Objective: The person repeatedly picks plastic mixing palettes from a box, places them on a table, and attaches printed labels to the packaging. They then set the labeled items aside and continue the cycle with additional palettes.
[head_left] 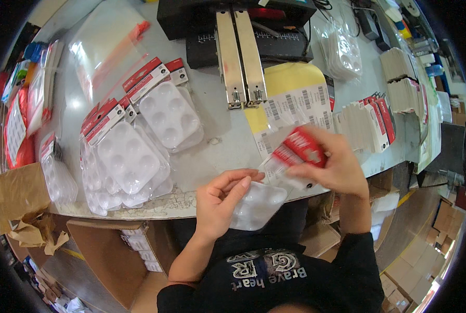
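Nearest is my black printed shirt (301, 286); beyond it, my left hand (217, 201) pinches a white plastic tray with round wells (260, 206) over the grey table's (217, 156) edge. My right hand's (340, 161) fingers grip a red-and-white card (299, 148), seemingly not yet fixed on. Leftward, carded white trays (127, 156) look done; rightward, stacked white cards (354, 124) remain.

Over the near edge of the table (196, 175), the left hand (213, 202) holds a white palette (259, 206) with round wells, while the right hand (340, 161) grips a red-and-white card (300, 148) just beside it — the card slightly blurred. Bagged palettes (131, 156) with red-topped cards lie in overlapping piles to the left. A black machine (173, 23) stands at the far middle — a label sheet (295, 104) nearer, stacked cards (358, 125) to the right.
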Demonstrator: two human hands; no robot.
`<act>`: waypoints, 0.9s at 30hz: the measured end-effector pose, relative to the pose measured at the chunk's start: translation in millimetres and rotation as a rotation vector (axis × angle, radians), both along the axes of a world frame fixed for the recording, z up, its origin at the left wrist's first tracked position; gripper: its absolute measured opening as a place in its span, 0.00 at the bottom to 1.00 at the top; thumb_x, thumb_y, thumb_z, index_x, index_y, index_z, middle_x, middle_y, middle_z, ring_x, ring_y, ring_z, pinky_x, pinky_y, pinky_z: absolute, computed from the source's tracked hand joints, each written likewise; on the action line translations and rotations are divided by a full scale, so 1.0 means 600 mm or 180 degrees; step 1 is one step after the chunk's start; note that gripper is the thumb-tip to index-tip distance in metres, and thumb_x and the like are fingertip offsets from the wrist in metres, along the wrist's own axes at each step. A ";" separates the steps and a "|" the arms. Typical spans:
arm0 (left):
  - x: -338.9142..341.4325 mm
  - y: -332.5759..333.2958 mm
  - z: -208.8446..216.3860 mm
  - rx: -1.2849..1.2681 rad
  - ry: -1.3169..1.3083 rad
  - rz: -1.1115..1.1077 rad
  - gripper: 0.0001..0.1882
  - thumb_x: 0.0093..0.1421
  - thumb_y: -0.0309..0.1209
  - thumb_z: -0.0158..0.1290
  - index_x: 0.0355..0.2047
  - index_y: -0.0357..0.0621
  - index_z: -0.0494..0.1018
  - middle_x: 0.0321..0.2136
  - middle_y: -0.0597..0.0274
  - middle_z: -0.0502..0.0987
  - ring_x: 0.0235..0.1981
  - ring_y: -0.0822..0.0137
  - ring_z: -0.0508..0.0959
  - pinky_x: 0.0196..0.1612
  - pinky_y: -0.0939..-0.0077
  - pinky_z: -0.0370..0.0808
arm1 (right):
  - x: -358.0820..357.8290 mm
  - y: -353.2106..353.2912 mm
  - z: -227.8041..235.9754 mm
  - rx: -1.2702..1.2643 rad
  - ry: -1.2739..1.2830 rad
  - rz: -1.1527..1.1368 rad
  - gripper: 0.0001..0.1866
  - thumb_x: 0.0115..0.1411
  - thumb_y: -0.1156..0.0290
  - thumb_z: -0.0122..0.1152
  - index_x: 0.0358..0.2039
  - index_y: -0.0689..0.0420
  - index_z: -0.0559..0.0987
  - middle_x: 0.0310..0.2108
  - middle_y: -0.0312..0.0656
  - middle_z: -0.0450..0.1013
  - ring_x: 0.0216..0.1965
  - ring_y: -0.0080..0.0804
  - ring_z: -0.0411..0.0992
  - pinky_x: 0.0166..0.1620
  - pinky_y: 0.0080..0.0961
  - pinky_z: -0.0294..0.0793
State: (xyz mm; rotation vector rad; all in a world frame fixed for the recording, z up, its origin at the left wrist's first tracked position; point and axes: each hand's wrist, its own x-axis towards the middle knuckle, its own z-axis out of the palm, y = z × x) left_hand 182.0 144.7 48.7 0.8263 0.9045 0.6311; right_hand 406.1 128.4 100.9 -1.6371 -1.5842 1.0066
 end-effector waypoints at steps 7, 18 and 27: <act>-0.003 -0.008 0.005 0.0395 0.0382 0.0097 0.10 0.62 0.28 0.51 0.37 0.33 0.76 0.31 0.63 0.80 0.32 0.80 0.74 0.37 0.87 0.70 | -0.028 0.023 -0.023 -0.0541 0.0047 0.0370 0.18 0.48 0.64 0.70 0.35 0.61 0.76 0.21 0.48 0.73 0.22 0.38 0.71 0.28 0.27 0.70; 0.006 -0.009 -0.001 0.0256 0.0516 0.0152 0.08 0.61 0.27 0.54 0.33 0.34 0.77 0.23 0.72 0.75 0.24 0.84 0.67 0.26 0.90 0.63 | -0.005 0.036 -0.030 -0.0140 -0.0135 0.1069 0.18 0.45 0.64 0.72 0.34 0.60 0.77 0.20 0.43 0.73 0.19 0.29 0.69 0.27 0.25 0.68; 0.003 -0.006 -0.037 0.0771 0.0716 0.1578 0.09 0.61 0.27 0.53 0.34 0.30 0.77 0.24 0.69 0.75 0.24 0.82 0.68 0.28 0.90 0.64 | 0.006 0.011 -0.055 -0.1343 0.0870 -0.0122 0.17 0.52 0.60 0.67 0.27 0.65 0.80 0.19 0.38 0.75 0.22 0.19 0.73 0.28 0.19 0.71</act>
